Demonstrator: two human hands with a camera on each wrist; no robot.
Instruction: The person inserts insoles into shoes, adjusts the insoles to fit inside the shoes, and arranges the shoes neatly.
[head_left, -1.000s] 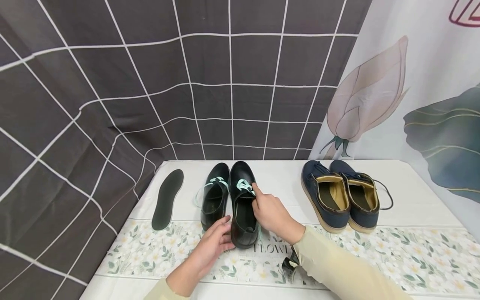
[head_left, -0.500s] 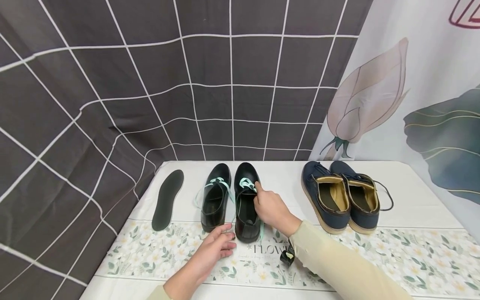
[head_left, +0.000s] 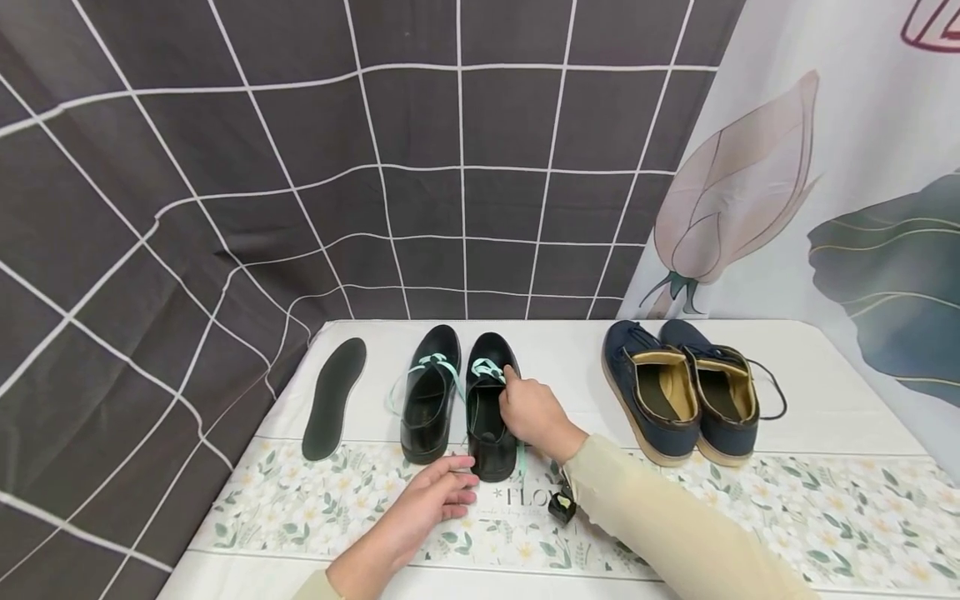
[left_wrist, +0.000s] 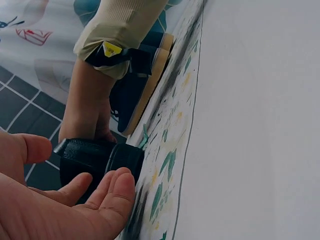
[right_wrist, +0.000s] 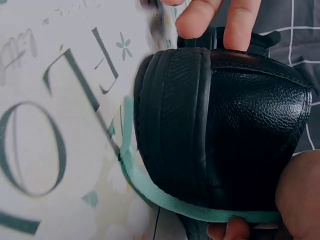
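Thumb and fingers of my right hand [head_left: 534, 414] grip the right side of a black leather lace-up shoe [head_left: 492, 457] with mint laces tied at the front. This shoe stands on the white table, toe pointing away. In the right wrist view its heel [right_wrist: 175, 130] fills the middle, and a mint lace [right_wrist: 170, 202] trails along the sole. My left hand [head_left: 431, 504] is spread behind the heel, fingertips right at it, holding nothing. The matching black shoe [head_left: 425, 417] stands just to the left, its mint lace hanging loose at the side.
A dark insole [head_left: 333, 400] lies flat at the table's left. Navy shoes [head_left: 667, 437] with tan lining stand side by side at the right. A flowered strip [head_left: 847, 517] runs across the table, and a grey checked cloth [head_left: 420, 200] hangs behind.
The gripped shoe has shifted slightly right, widening the gap to its mate, and has settled beside it. My left hand's fingers have come off the heel and sit just behind it.
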